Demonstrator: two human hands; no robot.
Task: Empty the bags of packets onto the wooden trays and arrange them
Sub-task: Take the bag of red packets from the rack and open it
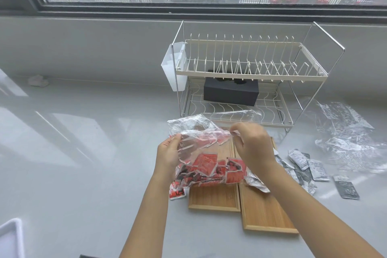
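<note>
A clear plastic bag (196,130) full of red packets (206,166) hangs above two wooden trays. My left hand (168,156) grips the bag's left side. Its top right edge is pinched by my right hand (252,145). The left wooden tray (213,201) and the right wooden tray (266,213) lie side by side on the grey counter. One red packet (177,191) lies just left of the left tray. A silver packet (256,182) rests on the right tray. Several grey and black packets (314,166) are scattered right of the trays.
A two-tier wire dish rack (247,73) stands behind the trays with a black box (231,91) on its lower shelf. Crumpled empty clear bags (347,136) lie at the right. A white tray corner (11,236) shows at the bottom left. A window runs along the back.
</note>
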